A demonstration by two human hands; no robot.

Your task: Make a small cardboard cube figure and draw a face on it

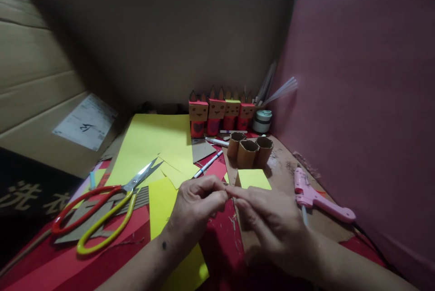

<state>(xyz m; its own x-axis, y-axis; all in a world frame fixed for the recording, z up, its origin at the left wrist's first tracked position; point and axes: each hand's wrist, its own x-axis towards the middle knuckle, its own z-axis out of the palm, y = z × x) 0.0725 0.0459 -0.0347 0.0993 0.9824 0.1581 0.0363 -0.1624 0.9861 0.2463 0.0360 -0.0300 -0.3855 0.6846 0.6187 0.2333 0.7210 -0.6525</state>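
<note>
My left hand [200, 205] is closed, thumb against the curled forefinger. The fingertips of my right hand [272, 218] meet it, with forefinger and thumb drawn together. Whatever lies between the fingertips is too small and hidden to make out. Just beyond my right hand lies a yellow paper piece [254, 178]. Behind it stand three brown cardboard tubes [247, 154], upright and open at the top. Under my left wrist is a bright yellow paper strip [163, 209]. Scissors [131, 189] with one red and one yellow handle lie to the left, blades apart.
A pink glue gun [314, 198] lies on cardboard at the right, its cord trailing forward. Several tube figures with drawn faces [216, 109] stand at the back beside a pale green jar [262, 121]. Markers [208, 164] and a yellow sheet [159, 137] lie mid-table. A carton [41, 69] leans left.
</note>
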